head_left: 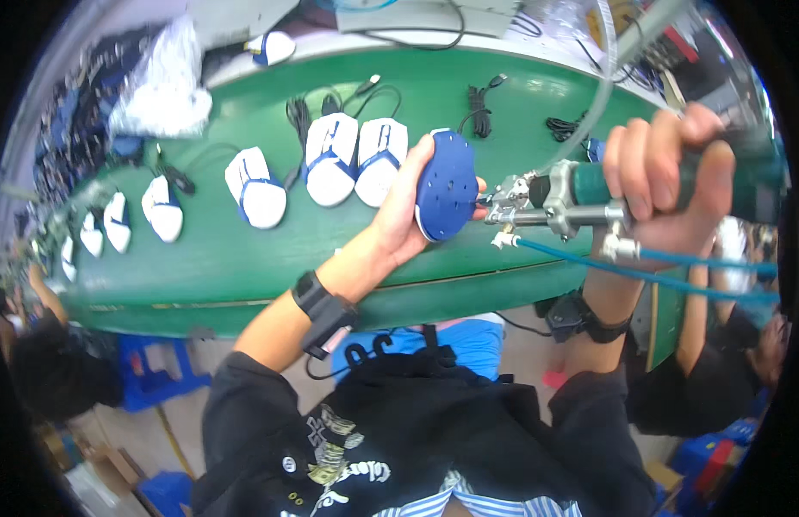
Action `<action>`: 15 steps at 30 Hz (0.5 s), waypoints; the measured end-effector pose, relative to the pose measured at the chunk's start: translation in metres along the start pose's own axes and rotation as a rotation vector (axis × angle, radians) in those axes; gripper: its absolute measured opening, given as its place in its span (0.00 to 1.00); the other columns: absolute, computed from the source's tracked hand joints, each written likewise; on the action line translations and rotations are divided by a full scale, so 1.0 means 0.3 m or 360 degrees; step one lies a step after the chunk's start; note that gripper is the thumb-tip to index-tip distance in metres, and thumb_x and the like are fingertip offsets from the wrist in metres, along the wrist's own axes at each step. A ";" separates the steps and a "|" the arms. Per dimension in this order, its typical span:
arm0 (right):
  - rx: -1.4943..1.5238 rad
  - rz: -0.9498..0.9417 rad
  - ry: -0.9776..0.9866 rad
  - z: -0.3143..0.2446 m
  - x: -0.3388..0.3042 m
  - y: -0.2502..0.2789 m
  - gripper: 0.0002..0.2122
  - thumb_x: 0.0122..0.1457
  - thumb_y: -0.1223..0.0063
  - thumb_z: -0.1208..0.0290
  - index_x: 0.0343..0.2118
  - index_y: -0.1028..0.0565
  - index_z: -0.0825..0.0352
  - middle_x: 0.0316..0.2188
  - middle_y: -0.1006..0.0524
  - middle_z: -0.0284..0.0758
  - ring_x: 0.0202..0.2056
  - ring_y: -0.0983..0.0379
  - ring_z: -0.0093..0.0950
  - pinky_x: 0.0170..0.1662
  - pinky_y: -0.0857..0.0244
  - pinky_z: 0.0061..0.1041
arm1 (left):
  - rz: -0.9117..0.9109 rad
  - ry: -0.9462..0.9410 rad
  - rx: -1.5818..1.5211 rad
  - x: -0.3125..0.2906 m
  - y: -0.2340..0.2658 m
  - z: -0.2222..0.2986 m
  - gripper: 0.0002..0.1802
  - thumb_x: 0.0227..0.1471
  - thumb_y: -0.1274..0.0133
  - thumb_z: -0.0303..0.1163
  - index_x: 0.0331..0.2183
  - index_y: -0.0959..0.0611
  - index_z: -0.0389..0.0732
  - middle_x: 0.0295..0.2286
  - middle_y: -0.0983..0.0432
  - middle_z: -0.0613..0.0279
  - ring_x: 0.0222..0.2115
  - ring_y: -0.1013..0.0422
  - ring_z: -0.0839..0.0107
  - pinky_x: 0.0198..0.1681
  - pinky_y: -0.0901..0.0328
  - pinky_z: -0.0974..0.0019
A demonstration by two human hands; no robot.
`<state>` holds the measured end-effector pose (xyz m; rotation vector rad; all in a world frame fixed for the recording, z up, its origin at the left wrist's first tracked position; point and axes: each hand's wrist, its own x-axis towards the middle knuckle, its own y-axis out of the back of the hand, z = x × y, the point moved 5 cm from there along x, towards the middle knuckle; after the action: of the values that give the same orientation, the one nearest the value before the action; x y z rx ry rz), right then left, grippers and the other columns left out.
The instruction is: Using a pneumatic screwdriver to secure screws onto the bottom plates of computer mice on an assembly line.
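My left hand (397, 222) holds a computer mouse (447, 183) turned so that its blue underside with small holes shows. The fingers wrap behind the mouse, and its white upper shell is mostly hidden. My right hand (662, 172) grips a powered screwdriver (584, 186) with a green body, metal guide rods and blue air hoses. The screwdriver lies roughly level, its tip pointing left at the mouse's underside. That tip is at or very close to the base; whether it touches I cannot tell. Two white and blue mice (332, 164) lie just left of the held one.
Several more mice (255, 191) are strung out leftward along the green belt (356, 258). Coiled black cables (479, 112) rest on its far side. A clear plastic bag (165, 86) sits at the back left. Other people (709, 370) work at both sides.
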<state>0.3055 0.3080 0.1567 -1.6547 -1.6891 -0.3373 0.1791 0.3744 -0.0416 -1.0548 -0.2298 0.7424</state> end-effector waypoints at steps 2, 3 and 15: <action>0.0049 -0.0016 0.0061 -0.148 0.018 0.054 0.13 0.67 0.57 0.59 0.40 0.33 0.66 0.16 0.38 0.23 0.15 0.44 0.14 0.23 0.48 0.18 | -0.0047 -0.0116 0.0111 0.021 -0.082 -0.015 0.29 0.59 0.54 0.52 0.54 0.34 0.43 0.39 0.27 0.53 0.38 0.26 0.60 0.45 0.29 0.55; -0.0022 0.0017 0.0163 -0.235 0.017 0.053 0.14 0.67 0.59 0.59 0.40 0.34 0.66 0.15 0.39 0.22 0.14 0.44 0.14 0.21 0.47 0.16 | -0.0127 -0.0196 0.0272 0.024 -0.113 -0.012 0.33 0.60 0.53 0.46 0.61 0.42 0.45 0.43 0.30 0.53 0.43 0.28 0.61 0.49 0.31 0.57; -0.0332 0.0352 0.0093 -0.556 -0.119 0.128 0.16 0.63 0.51 0.57 0.35 0.39 0.67 0.12 0.41 0.23 0.10 0.47 0.13 0.14 0.52 0.15 | 0.0441 -0.1190 0.3614 0.018 -0.514 0.011 0.47 0.50 0.43 0.54 0.57 0.38 0.28 0.55 0.44 0.29 0.57 0.48 0.34 0.59 0.49 0.42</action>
<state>0.3907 0.1786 0.2378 -1.9443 -1.4503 -0.4613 0.2495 0.3369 0.0903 1.3883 0.2008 1.0126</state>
